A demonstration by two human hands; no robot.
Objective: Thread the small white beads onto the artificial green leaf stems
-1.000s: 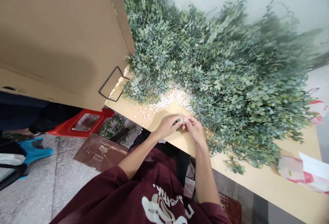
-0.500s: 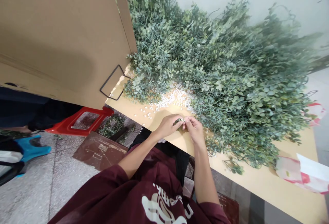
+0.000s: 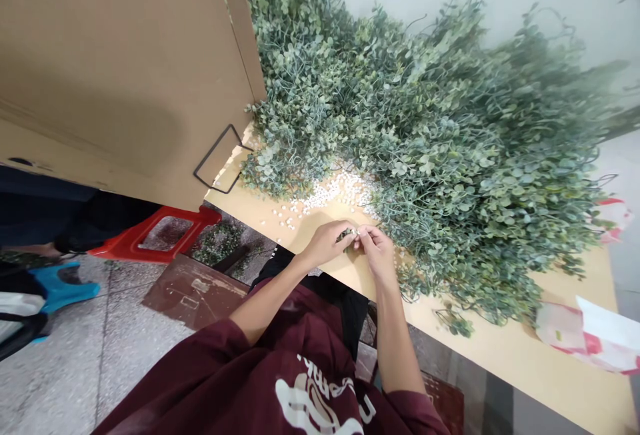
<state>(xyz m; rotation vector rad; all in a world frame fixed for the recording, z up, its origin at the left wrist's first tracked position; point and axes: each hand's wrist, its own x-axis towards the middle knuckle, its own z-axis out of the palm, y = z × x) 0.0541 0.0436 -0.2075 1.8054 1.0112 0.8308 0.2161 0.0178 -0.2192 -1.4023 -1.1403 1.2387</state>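
Note:
My left hand (image 3: 327,243) and my right hand (image 3: 375,250) meet above a pale wooden table (image 3: 480,335), their fingertips pinching a small green sprig (image 3: 345,237). A tiny white bead (image 3: 356,230) shows at the fingertips. Just beyond my hands lies a pile of white beads (image 3: 340,192), with a few scattered toward the left. A large heap of artificial eucalyptus-like foliage (image 3: 425,148) surrounds the pile and covers the far side of the table, close to my right hand. My fingers hide most of the sprig.
A tall cardboard box (image 3: 120,68) with a black wire loop (image 3: 217,160) stands at the table's left end. A pink-and-white plastic bag (image 3: 585,338) lies at the right. Below the table's near edge, a red stool (image 3: 160,238) and blue stool (image 3: 60,288) stand on the concrete floor.
My hands stay together on the sprig in nearly the same place. The whole view shifts only slightly.

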